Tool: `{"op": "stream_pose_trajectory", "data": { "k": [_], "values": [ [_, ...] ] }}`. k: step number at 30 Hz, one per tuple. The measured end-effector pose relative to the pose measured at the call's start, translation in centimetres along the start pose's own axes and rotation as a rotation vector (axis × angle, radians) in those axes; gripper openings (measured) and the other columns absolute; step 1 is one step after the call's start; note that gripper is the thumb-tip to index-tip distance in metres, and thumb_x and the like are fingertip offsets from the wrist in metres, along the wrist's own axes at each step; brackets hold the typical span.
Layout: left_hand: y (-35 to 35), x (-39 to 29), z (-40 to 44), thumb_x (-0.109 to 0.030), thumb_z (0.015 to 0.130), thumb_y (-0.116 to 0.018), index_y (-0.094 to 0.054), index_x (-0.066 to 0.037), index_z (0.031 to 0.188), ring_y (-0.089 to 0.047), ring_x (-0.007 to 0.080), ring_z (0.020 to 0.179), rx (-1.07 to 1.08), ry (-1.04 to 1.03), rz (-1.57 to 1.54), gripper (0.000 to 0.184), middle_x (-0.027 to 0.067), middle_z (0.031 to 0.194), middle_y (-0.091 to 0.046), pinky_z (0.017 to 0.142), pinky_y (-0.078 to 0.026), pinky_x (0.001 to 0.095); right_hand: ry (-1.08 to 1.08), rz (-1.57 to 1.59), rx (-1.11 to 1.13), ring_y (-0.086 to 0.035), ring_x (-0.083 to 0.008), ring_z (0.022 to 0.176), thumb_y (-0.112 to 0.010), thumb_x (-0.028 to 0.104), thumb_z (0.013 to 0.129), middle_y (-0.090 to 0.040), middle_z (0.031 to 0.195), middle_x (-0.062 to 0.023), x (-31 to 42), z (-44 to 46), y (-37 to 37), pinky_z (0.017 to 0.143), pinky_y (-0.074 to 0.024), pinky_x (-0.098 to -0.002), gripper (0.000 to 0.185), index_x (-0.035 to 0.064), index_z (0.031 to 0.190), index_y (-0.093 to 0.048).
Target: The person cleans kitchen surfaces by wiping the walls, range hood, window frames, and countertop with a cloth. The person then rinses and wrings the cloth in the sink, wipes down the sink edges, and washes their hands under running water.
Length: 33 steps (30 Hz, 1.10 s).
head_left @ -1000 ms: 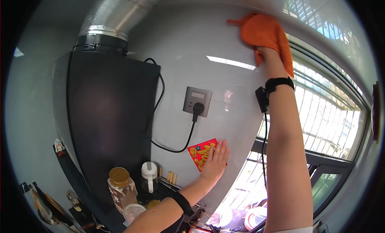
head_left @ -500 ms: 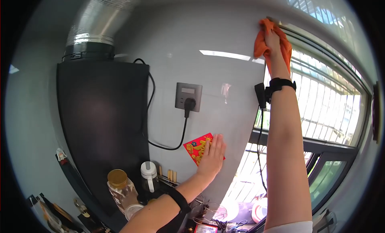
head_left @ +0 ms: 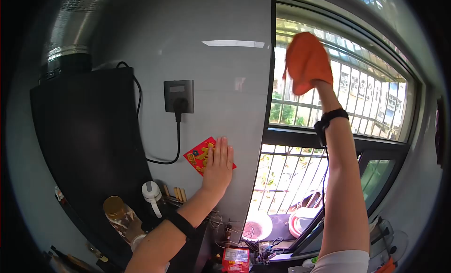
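Note:
My left hand (head_left: pixel 218 168) lies flat against the grey wall, its fingers stretched out over a red square paper decoration (head_left: pixel 196 156) with gold characters. The palm and fingers cover the decoration's right part. Raised high at the right, my right hand (head_left: pixel 323 89) holds an orange cloth (head_left: pixel 307 61) in front of the upper window pane (head_left: pixel 357 80). The cloth drapes over the fingers and hides them; only the base of the hand and the wrist show. Whether the cloth touches the glass, I cannot tell.
A black range hood (head_left: pixel 89 146) fills the left. Left of the decoration is a wall socket (head_left: pixel 178 95) with a plugged-in black cord. Below stand a gold-lidded jar (head_left: pixel 120 214), a white-topped bottle (head_left: pixel 151 192) and a red package (head_left: pixel 236 260). Bars cross outside the window.
My right hand has moved the orange cloth from the window's upper left corner rightward and down over the pane. The camera view has turned right. My left hand stays on the decoration.

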<state>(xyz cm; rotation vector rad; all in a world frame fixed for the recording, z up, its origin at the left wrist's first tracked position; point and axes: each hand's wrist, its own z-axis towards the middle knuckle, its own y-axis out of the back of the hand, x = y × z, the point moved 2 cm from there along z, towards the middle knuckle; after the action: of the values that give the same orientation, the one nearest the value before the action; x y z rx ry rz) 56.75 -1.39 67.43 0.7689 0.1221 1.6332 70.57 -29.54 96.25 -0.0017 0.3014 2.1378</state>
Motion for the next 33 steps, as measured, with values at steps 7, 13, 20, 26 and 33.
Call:
{"op": "stream_pose_trajectory", "data": {
  "k": [7,13,20,26,33],
  "values": [
    [-0.2,0.6,-0.2,-0.005,0.084,-0.053,-0.031,0.014,0.134,-0.025,0.0472,0.137,-0.132,-0.057,-0.189,0.058,0.0353,0.145,-0.023,0.110,-0.027,0.0538,-0.877,-0.528,-0.176,-0.057,-0.0282,0.065,-0.032,0.040,0.097,-0.054,0.077,-0.0082,-15.6,-6.8,7.7,0.060,-0.0449,-0.0427,0.043,0.0071,0.104,-0.059],
    [0.6,0.7,-0.3,-0.006,0.084,-0.055,-0.028,0.013,0.137,-0.023,0.0477,0.137,-0.043,-0.068,-0.221,0.062,0.0360,0.146,-0.020,0.111,-0.026,0.0541,-0.916,-0.012,-0.219,-0.066,-0.0290,0.065,-0.031,0.057,0.090,-0.067,0.065,-0.0123,-9.4,-0.2,3.1,0.069,-0.0473,-0.0457,0.063,0.0077,0.081,-0.069],
    [-0.4,0.7,-0.2,-0.007,0.085,-0.056,-0.028,0.013,0.137,-0.022,0.0475,0.138,-0.056,-0.070,-0.192,0.062,0.0358,0.146,-0.020,0.111,-0.025,0.0542,0.297,-0.784,0.021,-0.063,-0.0358,0.097,-0.049,0.019,0.088,-0.067,0.101,-0.0157,2.7,13.2,-1.8,0.079,-0.0520,-0.0440,0.027,0.0097,0.105,-0.068],
    [0.0,0.5,-0.1,-0.004,0.086,-0.052,-0.026,0.013,0.137,-0.021,0.0469,0.138,-0.062,-0.047,-0.207,0.060,0.0342,0.147,-0.019,0.113,-0.021,0.0538,0.038,0.003,0.068,-0.045,-0.0277,0.124,-0.047,0.021,0.094,-0.049,0.133,-0.0135,4.6,6.6,-6.2,0.100,-0.0386,-0.0353,0.040,0.0091,0.132,-0.047],
    [-0.3,-0.1,0.1,-0.002,0.086,-0.051,-0.026,0.013,0.137,-0.019,0.0463,0.139,-0.039,-0.015,-0.154,0.060,0.0325,0.148,-0.019,0.113,-0.022,0.0526,-0.067,0.092,0.284,-0.045,-0.0300,0.127,-0.056,0.030,0.090,-0.045,0.138,-0.0163,7.4,-7.0,-8.9,0.102,-0.0383,-0.0374,0.051,0.0079,0.135,-0.044]
  ]
}}
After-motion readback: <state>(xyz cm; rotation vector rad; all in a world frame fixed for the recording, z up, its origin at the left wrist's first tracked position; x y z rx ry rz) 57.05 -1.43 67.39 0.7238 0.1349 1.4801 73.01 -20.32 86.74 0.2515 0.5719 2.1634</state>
